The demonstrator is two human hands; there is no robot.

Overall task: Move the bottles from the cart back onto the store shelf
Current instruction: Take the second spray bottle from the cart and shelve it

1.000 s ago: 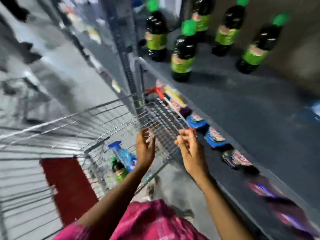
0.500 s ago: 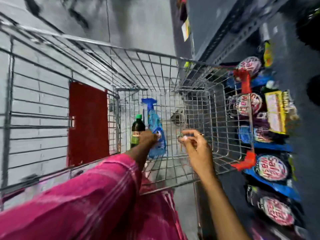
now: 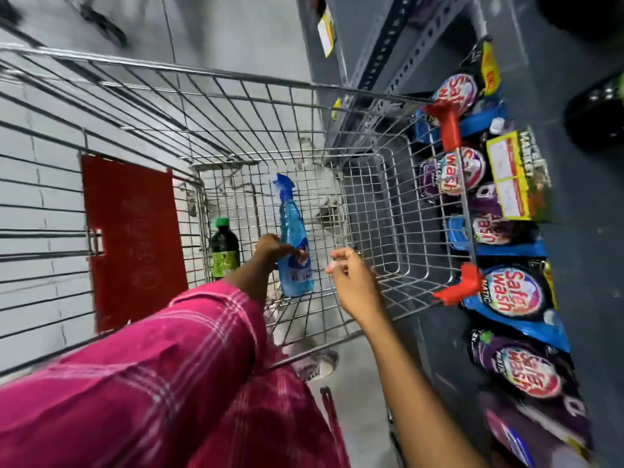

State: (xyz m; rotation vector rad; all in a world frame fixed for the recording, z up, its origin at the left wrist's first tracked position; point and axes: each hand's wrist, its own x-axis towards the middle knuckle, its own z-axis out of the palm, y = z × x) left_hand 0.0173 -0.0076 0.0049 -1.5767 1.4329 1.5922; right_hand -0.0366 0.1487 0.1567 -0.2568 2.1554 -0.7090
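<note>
Inside the wire shopping cart (image 3: 398,211) stand two bottles. The blue spray bottle (image 3: 292,231) is upright near the middle, and my left hand (image 3: 272,248) wraps its fingers around the bottle's lower body. A dark soda bottle with a green cap and green label (image 3: 223,249) stands just left of it, untouched. My right hand (image 3: 351,278) hovers over the cart to the right of the spray bottle, fingers loosely curled and holding nothing. The grey store shelf (image 3: 580,258) runs along the right.
Detergent pouches (image 3: 506,292) and a yellow box (image 3: 510,177) line the shelf edge beside the cart. Red plastic corners (image 3: 462,282) cap the cart's right rim. A red panel (image 3: 131,241) sits on the cart's folding seat at left. Dark soda bottles (image 3: 594,119) show at upper right.
The view swung from the shelf's green-capped bottles down into the cart. My left hand reached in and closed around the blue spray bottle; my right hand followed over the basket.
</note>
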